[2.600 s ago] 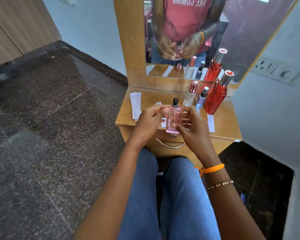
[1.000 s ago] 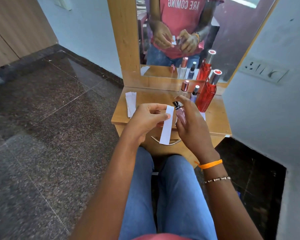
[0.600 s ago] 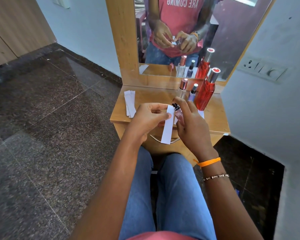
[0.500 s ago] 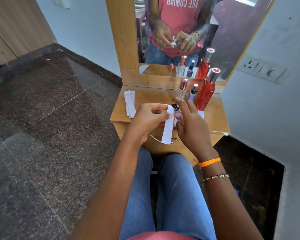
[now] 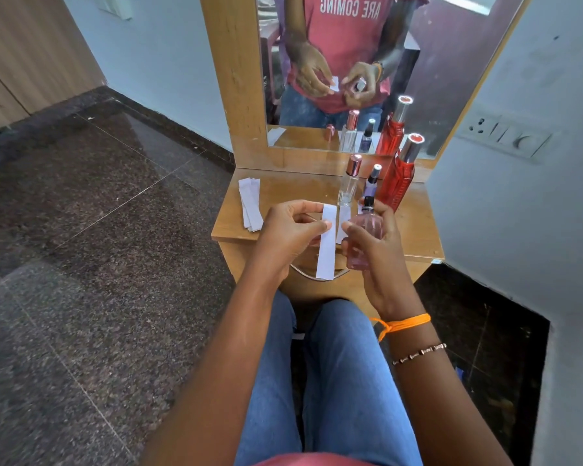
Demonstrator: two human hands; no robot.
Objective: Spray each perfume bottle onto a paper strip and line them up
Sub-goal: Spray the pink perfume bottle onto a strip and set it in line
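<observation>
Head view, looking down over the lap to a small wooden dressing table (image 5: 414,230) with a mirror (image 5: 367,62) behind it. The left hand (image 5: 288,235) pinches a white paper strip (image 5: 327,243) near its upper end between thumb and fingers; the strip hangs upright in front of the table edge. The right hand (image 5: 372,250), at 3 o'clock of the strip and just beside it, grips a pink perfume bottle (image 5: 367,235) with fingers curled round its body; the black sprayer top stands uncapped and upright. On the table, at 12 o'clock of the hands, stand a clear bottle with rose cap (image 5: 349,183), a small purple bottle (image 5: 372,185) and a tall red bottle (image 5: 399,178), close together in a row. A stack of spare strips (image 5: 251,203) lies at 10 o'clock. Another strip (image 5: 344,218) lies flat before the clear bottle.
</observation>
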